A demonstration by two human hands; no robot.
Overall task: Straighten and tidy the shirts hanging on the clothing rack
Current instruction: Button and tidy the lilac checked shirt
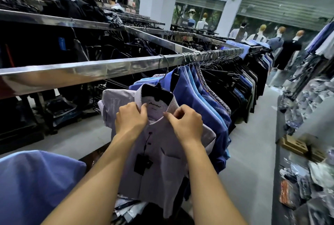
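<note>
A pale lilac shirt (162,159) hangs on a black hanger (156,92) from the long steel rail (86,68) in the middle of the head view. My left hand (130,117) pinches the left side of its collar. My right hand (186,122) pinches the right side of the collar, just below the neck label. A black price tag (142,164) dangles over the shirt's front. Behind it, blue shirts (197,102) hang packed together, followed by dark shirts (233,73) further along the rail.
A blue shirt (36,185) fills the lower left corner. Another rail (54,19) with dark clothes runs behind. A grey floor aisle (253,152) lies to the right, bordered by a table of packaged goods (307,179). Mannequins (262,35) stand at the far end.
</note>
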